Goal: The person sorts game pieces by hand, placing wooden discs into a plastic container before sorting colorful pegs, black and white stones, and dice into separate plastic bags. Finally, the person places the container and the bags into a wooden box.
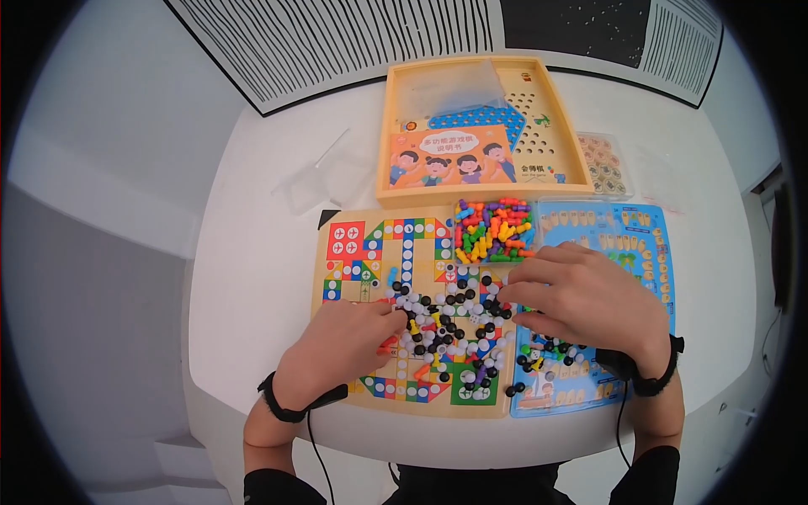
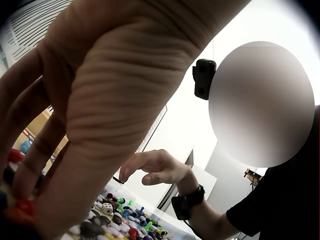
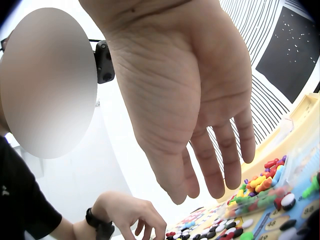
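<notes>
Over the left edge of a pile of black and white beads is my left hand, its fingers bent downward. Red pieces lie by its fingertips and thumb in the left wrist view; whether it pinches one, I cannot tell. My right hand hovers at the pile's right side, below a clear box of coloured pegs. In the right wrist view the fingers of that hand are extended, holding nothing visible. A white die sits among mixed pieces.
Under the pile is a wooden game board, with a blue board to its right. Behind stands a wooden tray holding an orange booklet. Clear plastic lies left of it, and a pack of round discs right.
</notes>
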